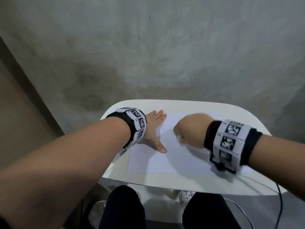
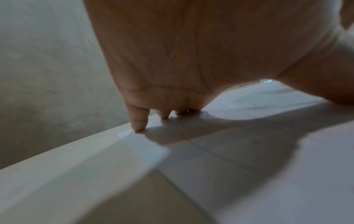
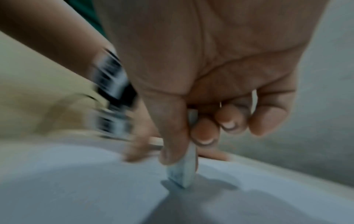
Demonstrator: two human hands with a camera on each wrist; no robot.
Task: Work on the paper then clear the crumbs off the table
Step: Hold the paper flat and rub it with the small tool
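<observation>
A white sheet of paper (image 1: 165, 156) lies on a small white table (image 1: 189, 106). My left hand (image 1: 154, 128) lies flat on the paper's left part, fingers straight and thumb spread, pressing it down (image 2: 138, 121). My right hand (image 1: 189, 131) is blurred over the middle of the sheet. In the right wrist view its thumb and fingers (image 3: 172, 136) pinch a pale flat eraser (image 3: 184, 171), whose lower end touches the paper (image 3: 76, 181). A few tiny dark specks (image 1: 146, 152) lie on the sheet.
A grey concrete wall (image 1: 148, 47) rises just behind the table. My knees in dark trousers (image 1: 125, 209) are under the near edge. A black cable (image 1: 280, 195) hangs at the right near corner. Both wrists wear marker bands.
</observation>
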